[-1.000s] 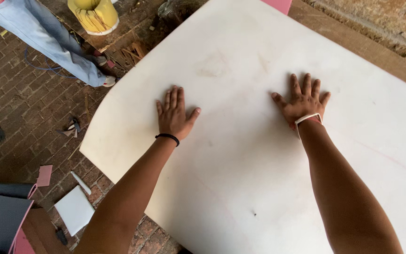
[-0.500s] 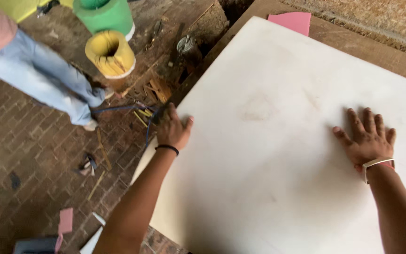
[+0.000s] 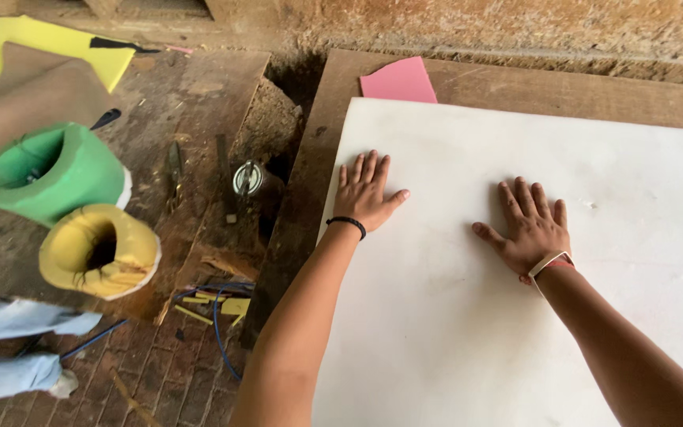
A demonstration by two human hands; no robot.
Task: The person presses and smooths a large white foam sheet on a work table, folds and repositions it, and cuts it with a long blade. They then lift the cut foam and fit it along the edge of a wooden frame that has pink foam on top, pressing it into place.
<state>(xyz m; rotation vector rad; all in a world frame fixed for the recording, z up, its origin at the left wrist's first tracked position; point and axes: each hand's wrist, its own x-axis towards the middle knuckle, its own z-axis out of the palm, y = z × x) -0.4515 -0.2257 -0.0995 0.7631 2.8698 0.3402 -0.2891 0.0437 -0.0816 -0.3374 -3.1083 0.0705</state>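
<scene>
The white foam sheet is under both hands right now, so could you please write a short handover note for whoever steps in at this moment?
Left hand: flat, fingers spread, palm down near the left edge of the white foam sheet; holds nothing.
Right hand: flat, palm down, further in on the sheet; holds nothing.
The sheet lies spread on the wooden board, and a pink piece lies at its top left corner.
Green foam roll and yellow foam roll sit to the left. Another person's legs are at bottom left.
Done: sheet laid flat. Left: no cut or mark shows on it.
</scene>
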